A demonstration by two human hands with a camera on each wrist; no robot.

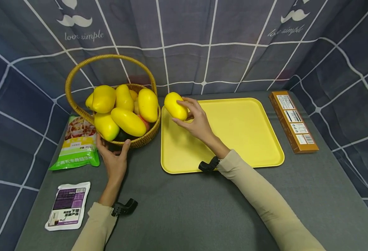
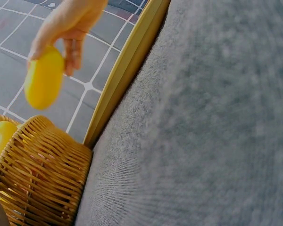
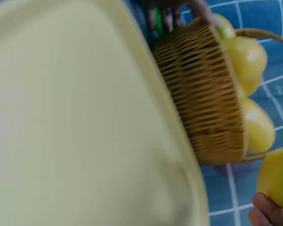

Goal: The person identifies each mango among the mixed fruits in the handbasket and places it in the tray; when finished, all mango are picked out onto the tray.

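Hold the yellow mango [image 1: 175, 105] in the right hand [image 1: 198, 122] with the thumb on one side and the fingers on the other; the grip is narrow, set on the fruit's right-hand part, and leaves the far end free. In the head view, the mango hangs over the far left corner of the yellow tray [image 1: 234, 125], just beside the wicker basket [image 1: 148, 138]; the left wrist view shows it raised off the tray and touching nothing else. The left hand [image 1: 114, 165] is spread wide, thumb and index finger against the basket's near side; whether its remaining fingers also grip cannot be told. Keep that hand in place as a brace, since the basket carries a heaped load of mangoes [image 1: 128, 121] and could tip or slide if knocked. Judging by the glossy skin, the fruit may slip: maintain firm, even pressure without squeezing. Keep the mango above rim height near the basket and clear of the arched handle [image 1: 110, 56]. Wherever it is set down, lower it fully before releasing, because a rounded fruit is likely to roll.
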